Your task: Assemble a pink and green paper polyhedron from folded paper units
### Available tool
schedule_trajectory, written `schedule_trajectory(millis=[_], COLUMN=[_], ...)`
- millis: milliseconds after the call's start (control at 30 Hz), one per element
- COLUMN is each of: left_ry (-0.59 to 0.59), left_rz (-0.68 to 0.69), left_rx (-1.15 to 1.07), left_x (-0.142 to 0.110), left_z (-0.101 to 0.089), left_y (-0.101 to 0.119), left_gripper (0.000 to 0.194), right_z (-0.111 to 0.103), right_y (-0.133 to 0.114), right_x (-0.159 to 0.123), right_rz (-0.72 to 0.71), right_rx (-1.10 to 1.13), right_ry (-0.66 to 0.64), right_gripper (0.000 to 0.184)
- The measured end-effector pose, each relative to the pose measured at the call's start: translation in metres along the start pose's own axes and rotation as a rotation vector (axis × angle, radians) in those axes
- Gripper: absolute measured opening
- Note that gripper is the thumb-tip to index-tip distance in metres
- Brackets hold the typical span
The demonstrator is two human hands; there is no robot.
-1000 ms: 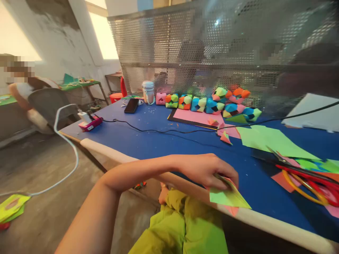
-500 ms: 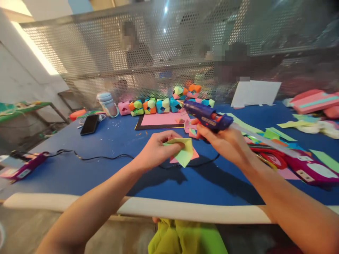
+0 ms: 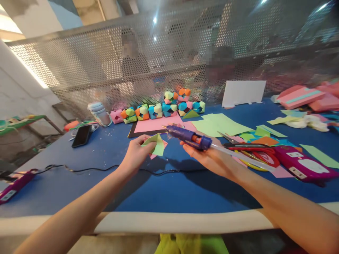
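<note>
My left hand [image 3: 136,152] is closed on a folded green and pink paper piece [image 3: 156,145], held a little above the blue table [image 3: 111,151]. My right hand [image 3: 209,157] grips a blue glue gun [image 3: 189,137] with a clear glue stick [image 3: 238,154] jutting from its back. The gun's nozzle points left, toward the paper piece, a short gap away. Its black cord [image 3: 106,168] runs left across the table.
A row of colourful folded paper cubes [image 3: 161,107] lines the back by a perforated metal screen [image 3: 169,56], with people behind it. Pink sheet [image 3: 156,124], green sheets [image 3: 217,123], scissors [image 3: 238,143], a magenta case [image 3: 302,164], a phone [image 3: 82,135] and a white jar [image 3: 99,113] lie around.
The view has swung from the left side to face the table. My left hand has brought the paper up from the table's edge, and my right hand with the glue gun has come in beside it.
</note>
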State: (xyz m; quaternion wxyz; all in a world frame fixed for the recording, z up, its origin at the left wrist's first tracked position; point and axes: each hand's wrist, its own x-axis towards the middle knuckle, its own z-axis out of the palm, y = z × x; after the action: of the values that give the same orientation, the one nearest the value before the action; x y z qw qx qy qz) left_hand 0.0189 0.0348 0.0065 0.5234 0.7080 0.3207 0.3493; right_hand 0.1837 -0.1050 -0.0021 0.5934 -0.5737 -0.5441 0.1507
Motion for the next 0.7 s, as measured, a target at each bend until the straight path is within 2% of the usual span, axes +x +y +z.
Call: schedule_trajectory(millis=[133,233,367,500,600,700], left_ry=[0.045,0.087,0.105,0.087,0.096,0.083], left_rz=[-0.043,-0.098,-0.122,-0.111,-0.07,-0.055], left_rx=[-0.058,-0.188,-0.297,-0.321,-0.273,-0.252], left_x=[0.007,0.007,-0.002,-0.017,-0.027,-0.032], left_z=[-0.001,-0.001,0.007,0.023,0.031,0.035], left_y=[-0.015,-0.024,-0.027,-0.022,-0.019,-0.02], left_gripper=[0.015,0.023,0.025,0.023,0.02,0.019], right_z=[0.0,0.0,0.009,0.025,0.036,0.042], right_y=[0.004,0.0,-0.007,-0.008,-0.009,-0.011], right_x=[-0.004,-0.005,-0.003,-0.004,-0.007,-0.01], right_rz=[0.028,0.07,0.139,0.218,0.227,0.259], right_rx=[-0.187,-0.22,-0.164,0.004,0.098,0.076], right_ry=[-0.069,-0.072,-0.015,-0.029,0.032,0.114], right_gripper=[0.016,0.017,0.02,0.025,0.023,0.018])
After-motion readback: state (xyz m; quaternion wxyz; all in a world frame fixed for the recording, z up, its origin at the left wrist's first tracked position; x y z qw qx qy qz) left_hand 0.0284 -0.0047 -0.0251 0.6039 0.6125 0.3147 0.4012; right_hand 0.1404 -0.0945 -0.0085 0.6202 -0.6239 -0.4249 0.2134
